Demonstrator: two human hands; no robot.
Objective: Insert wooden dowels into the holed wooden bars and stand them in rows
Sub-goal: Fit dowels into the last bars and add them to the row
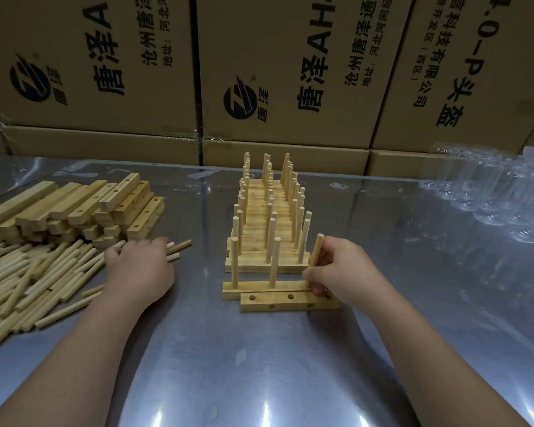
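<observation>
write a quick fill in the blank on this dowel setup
The right hand pinches one upright ___.
The bar it is filling already holds ___ standing dowels.
The left hand rests on loose dowels beside stacked ___.
The nearest bar has only ___ holes.
Missing: dowel, two, bars, empty

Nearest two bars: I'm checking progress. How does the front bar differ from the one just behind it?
The front bar shows only empty holes; the rear bar carries two upright dowels. The right hand pinches a third dowel at the rear bar's end, none at the front bar. Both are pale wood, lying crosswise.
</observation>
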